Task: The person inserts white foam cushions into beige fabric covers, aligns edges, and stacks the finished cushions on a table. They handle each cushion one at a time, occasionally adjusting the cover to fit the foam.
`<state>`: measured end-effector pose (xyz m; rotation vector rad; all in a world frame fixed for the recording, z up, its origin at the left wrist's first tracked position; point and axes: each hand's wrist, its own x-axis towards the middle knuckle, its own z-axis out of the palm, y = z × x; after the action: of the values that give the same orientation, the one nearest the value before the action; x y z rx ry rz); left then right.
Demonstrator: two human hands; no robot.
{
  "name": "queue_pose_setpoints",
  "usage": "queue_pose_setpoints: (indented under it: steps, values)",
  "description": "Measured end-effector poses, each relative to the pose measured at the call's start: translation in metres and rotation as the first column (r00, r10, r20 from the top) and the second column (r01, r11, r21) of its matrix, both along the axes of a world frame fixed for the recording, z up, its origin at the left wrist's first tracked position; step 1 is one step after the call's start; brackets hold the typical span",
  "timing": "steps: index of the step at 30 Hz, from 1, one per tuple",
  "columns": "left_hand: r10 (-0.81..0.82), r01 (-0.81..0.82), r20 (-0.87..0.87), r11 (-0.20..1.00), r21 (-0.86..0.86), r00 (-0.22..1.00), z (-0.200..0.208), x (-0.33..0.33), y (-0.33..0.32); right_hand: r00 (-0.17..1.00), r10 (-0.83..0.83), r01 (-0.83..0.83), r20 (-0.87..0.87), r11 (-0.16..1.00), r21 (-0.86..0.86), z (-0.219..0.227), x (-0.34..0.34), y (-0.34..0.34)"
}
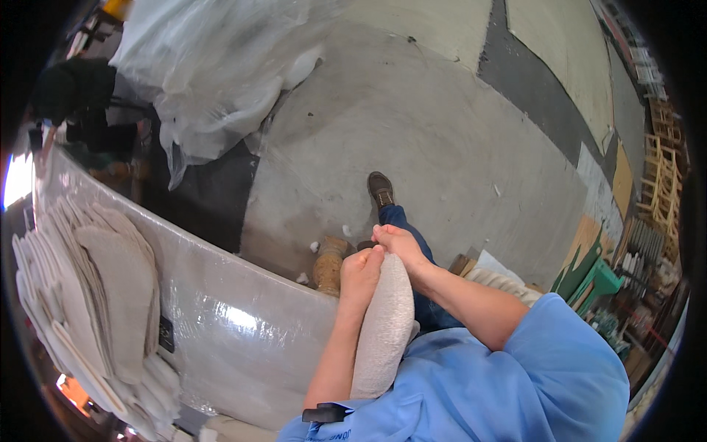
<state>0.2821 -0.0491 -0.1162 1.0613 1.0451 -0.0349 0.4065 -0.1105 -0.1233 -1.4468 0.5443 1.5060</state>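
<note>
A plump, light beige fabric cushion [386,329] with a long, tapering shape lies against my blue shirt, its narrow end pointing away from me. My left hand [361,275] is closed at the left of that narrow end, thumb uppermost. Right beside it, my right hand [398,244] is closed over the tip with its fingers pinched together. The two hands nearly touch. Whatever lies inside the pinched fingers is hidden, and the underside of the cushion cannot be seen.
On my left stands a plastic-wrapped table [243,313] carrying a stack of beige fabric pieces [118,295]. Clear plastic sheeting [221,66] is heaped beyond it. A brown roll-shaped object [329,265] stands by my feet. A person in dark clothes [77,92] is at far left. Wooden frames [663,184] line the right.
</note>
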Motion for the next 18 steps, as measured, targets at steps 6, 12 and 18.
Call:
queue_pose_setpoints:
  steps: [6,12,18]
  values:
    - [-0.057,0.095,-0.245,0.985,0.145,0.968,-0.007,-0.013,-0.01,0.987,0.151,-0.152,-0.059,0.988,-0.003,-0.067,-0.04,-0.024]
    - [-0.059,0.112,-0.21,0.962,0.248,0.976,-0.001,-0.016,-0.003,0.965,0.158,-0.161,-0.208,0.987,0.005,-0.029,-0.032,-0.013]
    - [-0.136,0.154,-0.078,0.938,0.311,0.988,-0.001,0.011,0.006,0.982,0.185,-0.185,-0.028,0.983,-0.015,-0.013,-0.003,-0.012]
